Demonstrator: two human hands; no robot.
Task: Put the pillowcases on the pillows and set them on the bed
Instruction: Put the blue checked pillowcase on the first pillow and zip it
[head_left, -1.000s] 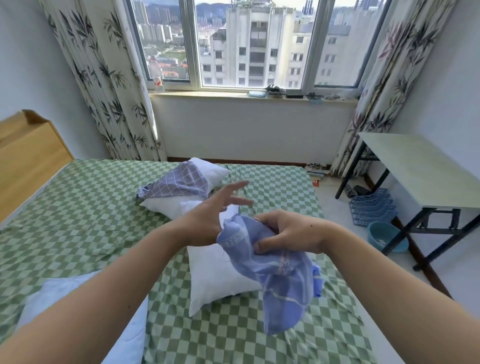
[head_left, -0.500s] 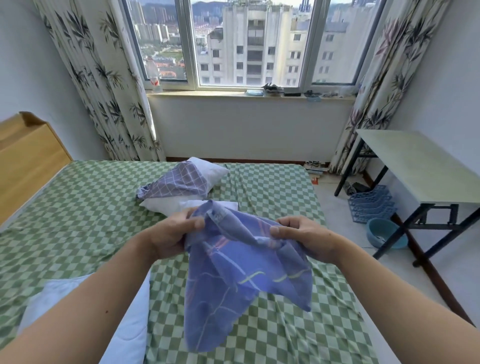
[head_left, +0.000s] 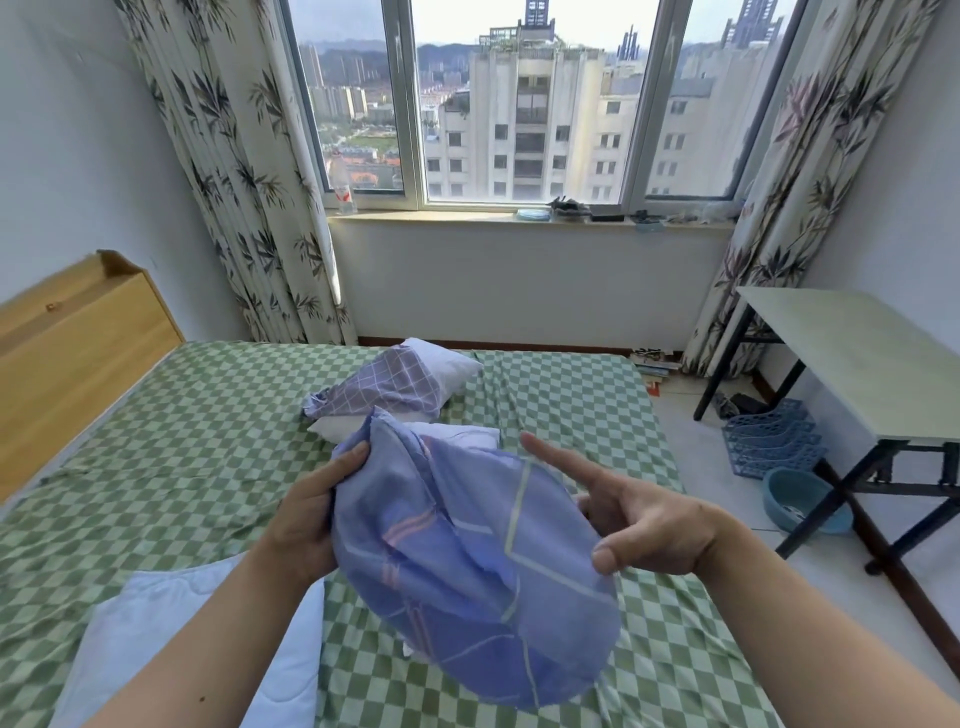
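Left hand gripped the blue patterned fabric pillowcase at its 10 o'clock edge, fingers curled round a bunched fold. Right hand sat at the case's 3 o'clock, index finger straight out toward 11, thumb on the cloth; whether it pinched the fabric, can't tell. Case hung billowed above the green-checked bed. At 12 o'clock behind it, a white pillow lay half inside a purple grid-pattern pillowcase.

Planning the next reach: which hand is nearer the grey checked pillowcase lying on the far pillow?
Left. The left hand grips the blue pillowcase just below the grey checked pillowcase; the right hand is farther off to the right.
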